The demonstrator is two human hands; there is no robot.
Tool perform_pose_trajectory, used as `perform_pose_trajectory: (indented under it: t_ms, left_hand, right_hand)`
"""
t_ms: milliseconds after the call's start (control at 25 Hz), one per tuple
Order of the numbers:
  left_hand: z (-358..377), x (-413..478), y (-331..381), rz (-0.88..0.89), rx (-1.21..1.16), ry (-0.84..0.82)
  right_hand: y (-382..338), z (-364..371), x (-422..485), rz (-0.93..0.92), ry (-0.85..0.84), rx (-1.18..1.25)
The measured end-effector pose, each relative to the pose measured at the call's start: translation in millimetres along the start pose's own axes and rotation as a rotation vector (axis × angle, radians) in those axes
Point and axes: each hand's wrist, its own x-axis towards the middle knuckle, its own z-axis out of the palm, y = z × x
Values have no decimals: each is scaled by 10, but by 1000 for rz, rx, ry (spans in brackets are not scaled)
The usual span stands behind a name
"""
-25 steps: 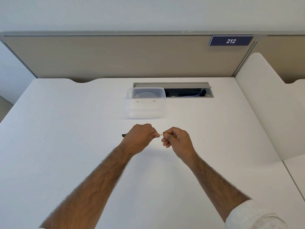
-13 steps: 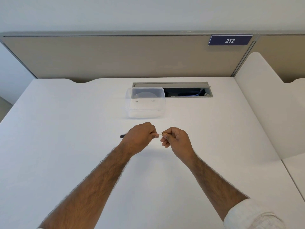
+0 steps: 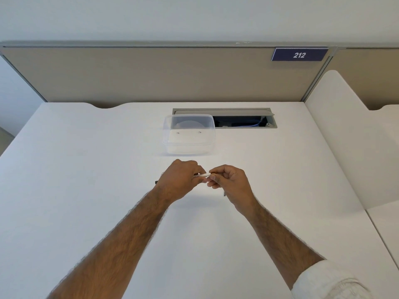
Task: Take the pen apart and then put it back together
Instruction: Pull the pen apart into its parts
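A slim pen is held level above the white desk [image 3: 86, 190] between both hands. My left hand [image 3: 179, 180] is closed around the pen's body; a dark end pokes out past its left side. A short white stretch of the pen [image 3: 201, 175] shows between the two hands. My right hand [image 3: 231, 181] pinches the pen's right end with thumb and fingers. A small dark tip sticks out below the right hand's palm; I cannot tell which part it is. Most of the pen is hidden inside the fists.
A clear plastic box [image 3: 189, 134] stands just beyond the hands. Behind it is an open cable slot [image 3: 241, 120] in the desk. A beige partition [image 3: 151, 74] with a "212" sign [image 3: 299, 55] closes the back. A white divider [image 3: 345, 137] stands on the right.
The hands have drifted slightly apart, showing more of the white section between them. A dark tip now shows under the right hand.
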Motion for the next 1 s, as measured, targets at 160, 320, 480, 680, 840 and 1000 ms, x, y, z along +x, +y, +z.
perform_pose_trajectory:
  t_ms: [160, 320, 480, 680, 840, 1000]
  left_hand:
    - [3, 12, 39, 0, -13, -26]
    - [27, 3, 56, 19, -19, 3]
    - [31, 4, 47, -10, -19, -55]
    - [18, -9, 87, -8, -31, -31]
    - [7, -42, 120, 6, -19, -17]
    - [-2, -60, 146, 22, -13, -50]
  right_hand:
    - [56, -28, 30, 8, 1, 2]
    - [79, -4, 16, 14, 3, -10]
    - [80, -36, 9, 11, 18, -12]
    - [90, -27, 4, 23, 21, -35]
    - [93, -3, -8, 32, 29, -34]
    - [88, -7, 14, 27, 25, -55]
